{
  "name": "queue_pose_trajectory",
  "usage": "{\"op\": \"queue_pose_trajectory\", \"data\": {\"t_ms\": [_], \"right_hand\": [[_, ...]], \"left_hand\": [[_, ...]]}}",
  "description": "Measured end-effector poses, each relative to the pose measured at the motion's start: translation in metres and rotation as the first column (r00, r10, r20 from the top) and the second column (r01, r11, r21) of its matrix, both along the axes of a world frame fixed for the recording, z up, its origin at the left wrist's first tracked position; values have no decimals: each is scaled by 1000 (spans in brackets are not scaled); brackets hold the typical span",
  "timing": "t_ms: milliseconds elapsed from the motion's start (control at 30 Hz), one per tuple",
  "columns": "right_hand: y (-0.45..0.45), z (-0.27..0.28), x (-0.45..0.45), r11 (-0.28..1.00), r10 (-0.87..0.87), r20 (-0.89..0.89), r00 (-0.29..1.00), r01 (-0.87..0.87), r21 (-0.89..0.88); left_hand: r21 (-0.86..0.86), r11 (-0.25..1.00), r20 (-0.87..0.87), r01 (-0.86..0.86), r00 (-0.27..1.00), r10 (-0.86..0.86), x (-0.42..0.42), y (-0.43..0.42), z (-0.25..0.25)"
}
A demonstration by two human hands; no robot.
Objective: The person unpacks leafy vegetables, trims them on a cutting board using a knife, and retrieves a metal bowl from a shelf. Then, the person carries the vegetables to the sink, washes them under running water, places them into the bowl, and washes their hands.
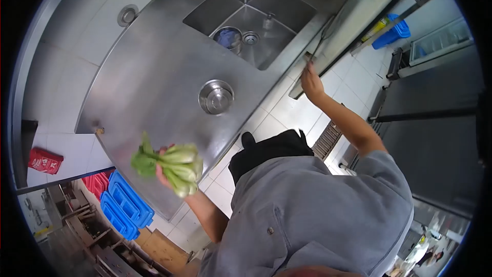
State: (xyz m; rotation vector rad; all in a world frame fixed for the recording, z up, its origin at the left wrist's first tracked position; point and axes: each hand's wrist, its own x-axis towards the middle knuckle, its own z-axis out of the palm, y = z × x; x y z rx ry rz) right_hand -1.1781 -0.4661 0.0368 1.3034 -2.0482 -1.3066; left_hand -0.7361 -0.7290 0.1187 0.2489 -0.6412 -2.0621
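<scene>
My left hand (163,170) is wrapped around several heads of bok choy (179,169), pale stems toward me and green leaves pointing left. They are held above the steel counter (148,87), near its front edge. Out to the right, my right hand (310,80) is closed on the lower end of a metal handle (324,35) on a light-coloured door (359,18). The door stands at an angle beside the counter's right end. Its fingertips are partly hidden. A round steel bowl (216,97) rests on the counter between my hands.
A sink (279,31) is set in the counter, with a steel pot (228,38) holding something bluish and a soap-pump-like bottle (269,19). Blue crates (128,202) stand low at left. A floor drain grate (327,141) lies right of me, before dark cabinets (435,123).
</scene>
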Motion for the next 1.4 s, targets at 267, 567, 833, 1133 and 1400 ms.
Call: {"op": "queue_pose_trajectory", "data": {"t_ms": [267,567,833,1133,1400], "right_hand": [[-66,34,-64,544,-748,642,169,709,448],[-327,33,-274,655,480,743,466,372,-657],[-478,-72,-359,879,112,911,397,389,-277],[-434,-72,-362,922,289,941,-177,315,-224],[-434,-25,-250,797,306,490,-816,501,337]], "left_hand": [[-81,996,18,-26,999,28,-136,-42,56],[186,876,391,-446,851,351,-231,-11,48],[248,831,437,-497,823,362,-332,-16,64],[318,833,742,-453,666,79,-318,-157,-61],[248,885,703,-394,702,116,-382,-216,-66]]}}
